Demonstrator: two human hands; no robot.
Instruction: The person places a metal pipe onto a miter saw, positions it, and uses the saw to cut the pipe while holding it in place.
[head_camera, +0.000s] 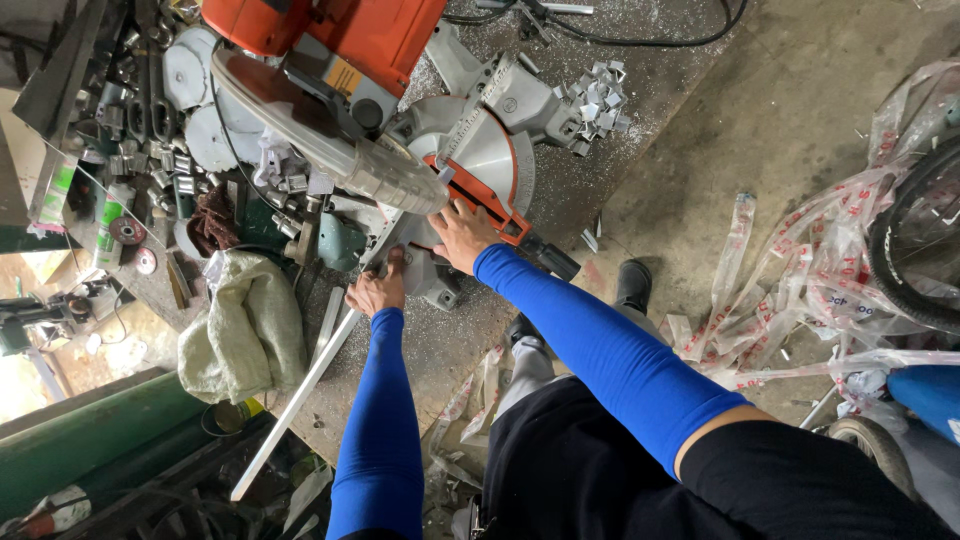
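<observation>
An orange mitre saw (340, 45) with a clear blade guard (385, 180) stands on a grey round base (490, 150) on the floor. A long pale aluminium strip (300, 395) lies across the saw's bed and runs out toward the lower left. My left hand (378, 290), in a blue sleeve, grips the strip beside the saw. My right hand (462, 235) presses flat on the base by the orange angle plate, under the guard. The blade itself is hidden behind the guard.
Small cut metal pieces (595, 100) lie piled at the base's far side, more (150, 150) on the left shelf. A greenish sack (245, 330) lies left of the strip. Torn clear plastic wrap (820, 270) and a tyre (920, 250) are on the right. My black shoes (632, 285) stand near.
</observation>
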